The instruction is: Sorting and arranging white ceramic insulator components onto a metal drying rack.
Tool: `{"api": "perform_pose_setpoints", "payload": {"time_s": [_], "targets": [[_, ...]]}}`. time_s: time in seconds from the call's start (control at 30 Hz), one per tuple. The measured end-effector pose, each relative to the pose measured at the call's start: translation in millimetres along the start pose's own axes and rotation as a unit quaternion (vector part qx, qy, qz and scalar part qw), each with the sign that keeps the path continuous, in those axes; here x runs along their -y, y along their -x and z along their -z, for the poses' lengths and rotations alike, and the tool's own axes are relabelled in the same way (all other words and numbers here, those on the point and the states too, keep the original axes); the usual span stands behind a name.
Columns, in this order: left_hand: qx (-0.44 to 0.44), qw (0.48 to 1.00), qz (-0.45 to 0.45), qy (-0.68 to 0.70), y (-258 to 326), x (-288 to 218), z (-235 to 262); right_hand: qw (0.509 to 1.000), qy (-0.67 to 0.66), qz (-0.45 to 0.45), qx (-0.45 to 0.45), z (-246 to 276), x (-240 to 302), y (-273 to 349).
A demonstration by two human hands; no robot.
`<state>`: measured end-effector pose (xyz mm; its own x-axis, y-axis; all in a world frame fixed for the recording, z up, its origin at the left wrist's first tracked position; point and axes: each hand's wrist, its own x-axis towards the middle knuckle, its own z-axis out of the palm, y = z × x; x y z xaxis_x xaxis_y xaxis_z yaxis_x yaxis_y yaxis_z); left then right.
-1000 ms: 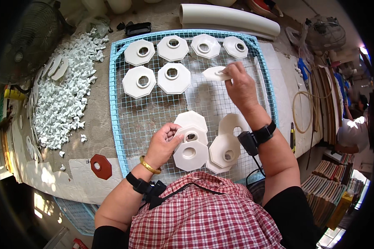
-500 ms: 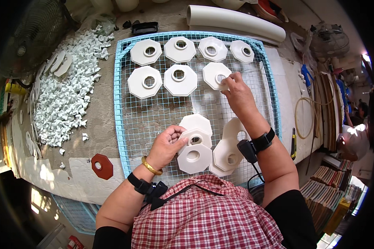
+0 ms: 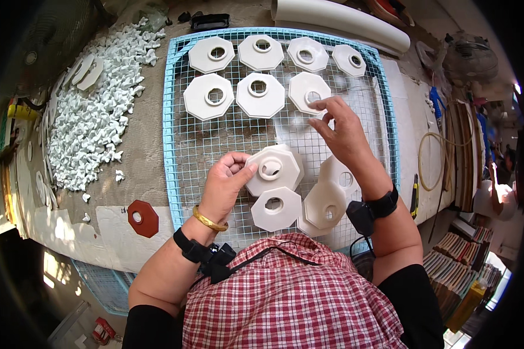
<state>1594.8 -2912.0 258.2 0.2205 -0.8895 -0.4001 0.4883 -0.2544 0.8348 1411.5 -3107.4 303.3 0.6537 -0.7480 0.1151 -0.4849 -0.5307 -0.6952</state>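
My left hand (image 3: 223, 189) pinches the edge of a white octagonal plate (image 3: 287, 175) with a raised ring round its hole. That plate overlaps other white plates beneath it, and one more octagonal plate (image 3: 266, 216) lies just below. Fingers apart and holding nothing, my right hand (image 3: 346, 131) hovers beside a white octagonal plate (image 3: 298, 87) in the second row on the blue wire rack (image 3: 167, 145). Several similar plates sit in two rows toward the far side. Overlapping white plates (image 3: 317, 203) rest below my right wrist.
A large heap of small white pieces (image 3: 93, 128) covers the table at left. Near the rack's lower left lies a reddish-brown octagonal plate (image 3: 147, 220). A thick white roll (image 3: 343, 26) lies behind the rack. A yellow-and-black cutter (image 3: 414, 195) is at the right.
My right hand has let go of the second-row plate and opened. My left hand has shifted its plate slightly up, off the lower one. The whole view has moved a little.
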Motion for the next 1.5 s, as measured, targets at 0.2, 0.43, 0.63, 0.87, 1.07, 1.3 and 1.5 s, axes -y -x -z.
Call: {"api": "perform_pose_setpoints", "payload": {"time_s": [0.2, 0.43, 0.63, 0.87, 1.07, 1.3, 1.5], "targets": [[0.009, 0.994, 0.027, 0.104, -8.1, -16.0, -9.5, 0.852, -0.387, -0.204, 0.286, 2.4, 12.9, 27.2], [0.025, 0.998, -0.050, 0.022, -30.0, -18.7, -36.8, 0.904, -0.352, -0.181, 0.162, 9.9, 9.2, 43.5], [0.065, 0.847, -0.259, -0.460, -32.4, -12.7, -44.0, 0.907, -0.315, -0.243, -0.140, 59.6, -60.7, 37.7], [0.121, 0.727, -0.282, -0.615, -13.5, 13.7, -53.5, 0.902, -0.240, -0.288, -0.215, 68.2, -128.0, -0.6], [0.125, 0.705, -0.285, -0.637, -8.1, 17.4, -49.6, 0.923, -0.109, -0.310, -0.198, 66.1, -130.2, -10.3], [0.111, 0.713, -0.283, -0.631, 5.1, 17.2, -43.4, 0.946, 0.037, -0.274, -0.170, 56.7, -142.9, -10.5], [0.061, 0.735, -0.348, -0.579, 15.3, 10.0, -3.5, 0.942, 0.227, -0.127, -0.210, 50.5, -101.1, 4.5]]}}
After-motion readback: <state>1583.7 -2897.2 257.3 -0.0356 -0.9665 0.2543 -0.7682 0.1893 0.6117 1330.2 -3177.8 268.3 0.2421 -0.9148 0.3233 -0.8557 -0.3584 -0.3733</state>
